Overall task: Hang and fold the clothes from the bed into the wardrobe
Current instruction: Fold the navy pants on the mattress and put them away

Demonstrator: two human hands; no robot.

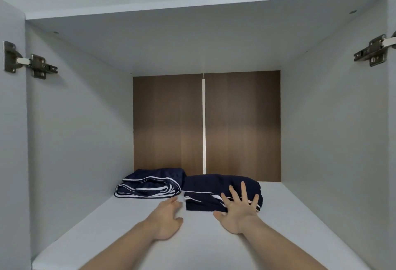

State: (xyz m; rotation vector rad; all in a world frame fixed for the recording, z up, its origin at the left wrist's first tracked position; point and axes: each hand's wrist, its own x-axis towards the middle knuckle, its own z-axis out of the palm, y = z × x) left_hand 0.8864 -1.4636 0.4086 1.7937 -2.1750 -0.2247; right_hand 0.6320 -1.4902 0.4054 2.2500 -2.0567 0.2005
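Note:
Two folded navy garments with white stripes lie side by side on the white wardrobe shelf (132, 227). The left folded garment (150, 184) sits near the back wall. The right folded garment (210, 188) lies beside it, touching it. My right hand (237, 212) presses flat on the front right of that right garment, fingers spread and straight. My left hand (167, 216) hovers low over the shelf just left of the same garment, fingers loosely bent, holding nothing.
The compartment has pale grey side walls, a grey top panel (192, 40) and a brown wood back panel (242, 124). Metal door hinges sit at the left (32, 61) and right (372, 51) edges. Bare shelf lies to the right of the garments.

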